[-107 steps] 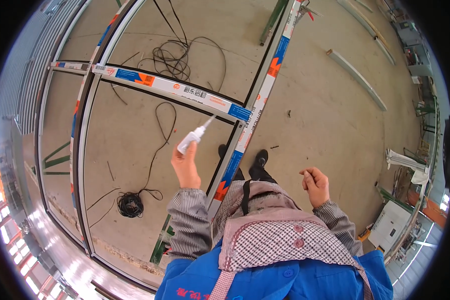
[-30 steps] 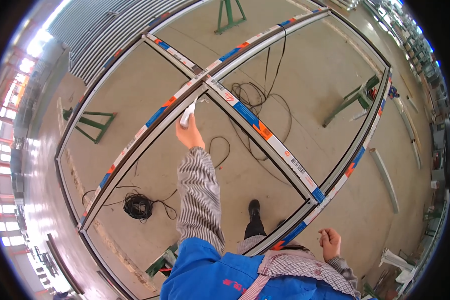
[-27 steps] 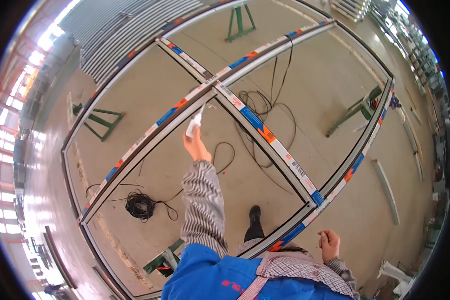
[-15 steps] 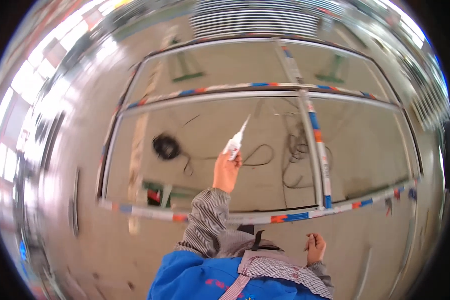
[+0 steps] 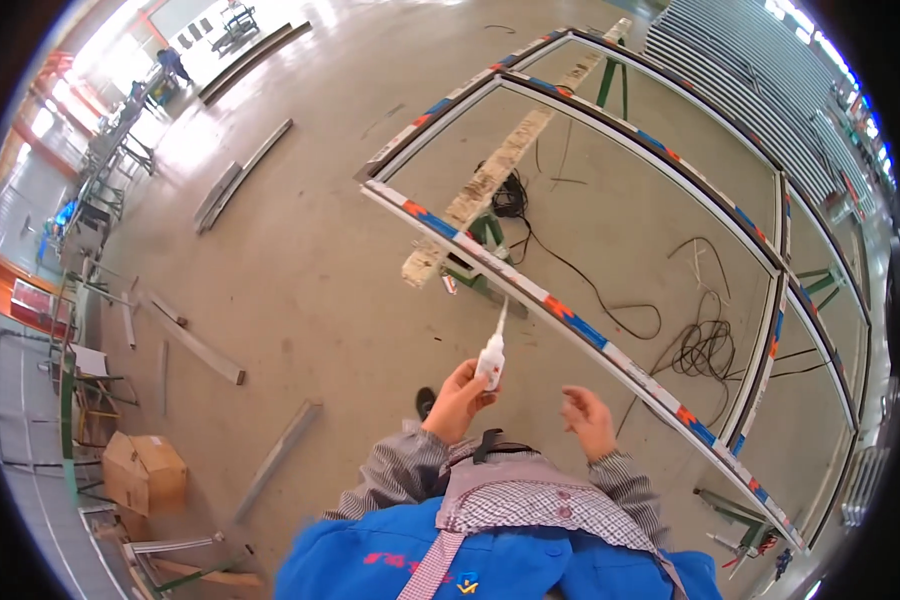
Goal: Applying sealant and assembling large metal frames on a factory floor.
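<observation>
My left hand (image 5: 460,402) is closed round a small white squeeze bottle (image 5: 491,362) with a long thin nozzle pointing up and away from me. The nozzle's tip comes close to the near edge of a large metal frame (image 5: 592,350) wrapped in blue, orange and white tape; contact cannot be made out. To the right, my right hand (image 5: 590,422) hovers in front of my body, fingers loosely bent and apart, with nothing visible in them. The frame has crossbars that split it into several panels.
A worn wooden beam (image 5: 500,165) and green stands (image 5: 615,85) support the frame. Black cable (image 5: 705,345) lies coiled on the floor beneath. Metal bars (image 5: 278,455) and a cardboard box (image 5: 145,472) are at left. Far back left, a person (image 5: 173,65) bends near tables.
My view has swung left toward the frame's corner. The bottle, held out over the frame before, is now closer to my body. My right hand has come up and its fingers have loosened.
</observation>
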Tool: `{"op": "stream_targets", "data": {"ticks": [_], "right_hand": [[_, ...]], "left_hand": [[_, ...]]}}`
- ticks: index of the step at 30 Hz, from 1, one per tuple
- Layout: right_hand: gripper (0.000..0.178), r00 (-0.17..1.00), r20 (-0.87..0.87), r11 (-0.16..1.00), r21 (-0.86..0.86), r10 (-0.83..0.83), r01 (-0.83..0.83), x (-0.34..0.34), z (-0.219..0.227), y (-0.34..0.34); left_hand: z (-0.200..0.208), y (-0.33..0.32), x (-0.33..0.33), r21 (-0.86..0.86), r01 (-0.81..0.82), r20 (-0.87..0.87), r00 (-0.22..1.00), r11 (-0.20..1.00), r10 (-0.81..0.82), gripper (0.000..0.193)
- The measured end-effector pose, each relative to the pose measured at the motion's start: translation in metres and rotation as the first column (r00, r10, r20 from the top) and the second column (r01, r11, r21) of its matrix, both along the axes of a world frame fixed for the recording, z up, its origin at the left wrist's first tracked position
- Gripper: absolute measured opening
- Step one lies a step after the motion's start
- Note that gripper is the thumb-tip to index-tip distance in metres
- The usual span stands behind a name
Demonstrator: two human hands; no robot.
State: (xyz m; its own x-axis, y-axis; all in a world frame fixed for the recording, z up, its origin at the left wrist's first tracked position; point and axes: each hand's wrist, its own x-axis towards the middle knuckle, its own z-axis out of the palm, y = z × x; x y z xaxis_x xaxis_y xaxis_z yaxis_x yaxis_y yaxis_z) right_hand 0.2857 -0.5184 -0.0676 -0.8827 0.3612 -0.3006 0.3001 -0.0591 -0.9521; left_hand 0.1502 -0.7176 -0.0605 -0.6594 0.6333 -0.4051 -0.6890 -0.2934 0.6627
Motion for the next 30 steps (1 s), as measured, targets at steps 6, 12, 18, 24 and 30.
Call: {"op": "stream_targets", "data": {"ticks": [6, 12, 18, 24, 30], "right_hand": [[0.038, 0.988, 0.031, 0.972, -0.184, 0.153, -0.144, -0.122, -0.015, -0.137], [0.029, 0.996, 0.086, 0.911, -0.408, -0.036, 0.068, -0.196, -0.057, -0.22], [0.02, 0.764, 0.322, 0.706, -0.297, -0.56, 0.643, -0.238, -0.136, -0.184], [0.021, 0.614, 0.347, 0.544, -0.285, -0.709, 0.789, -0.302, -0.257, -0.096], [0.027, 0.659, 0.489, 0.666, -0.193, -0.571, 0.721, -0.395, -0.369, -0.04]], "left_hand": [[-0.039, -0.094, -0.053, -0.371, 0.115, -0.397, 0.877, 0.922, -0.269, 0.028], [-0.027, -0.163, -0.145, -0.674, 0.141, -0.423, 0.731, 0.725, -0.536, 0.032], [-0.048, -0.2, -0.2, -0.604, 0.158, -0.445, 0.746, 0.781, -0.496, 0.032], [-0.068, -0.237, -0.275, -0.698, 0.142, -0.292, 0.838, 0.702, -0.46, 0.03], [-0.049, -0.253, -0.354, -0.639, 0.067, -0.048, 0.991, 0.766, -0.127, 0.027]]}}
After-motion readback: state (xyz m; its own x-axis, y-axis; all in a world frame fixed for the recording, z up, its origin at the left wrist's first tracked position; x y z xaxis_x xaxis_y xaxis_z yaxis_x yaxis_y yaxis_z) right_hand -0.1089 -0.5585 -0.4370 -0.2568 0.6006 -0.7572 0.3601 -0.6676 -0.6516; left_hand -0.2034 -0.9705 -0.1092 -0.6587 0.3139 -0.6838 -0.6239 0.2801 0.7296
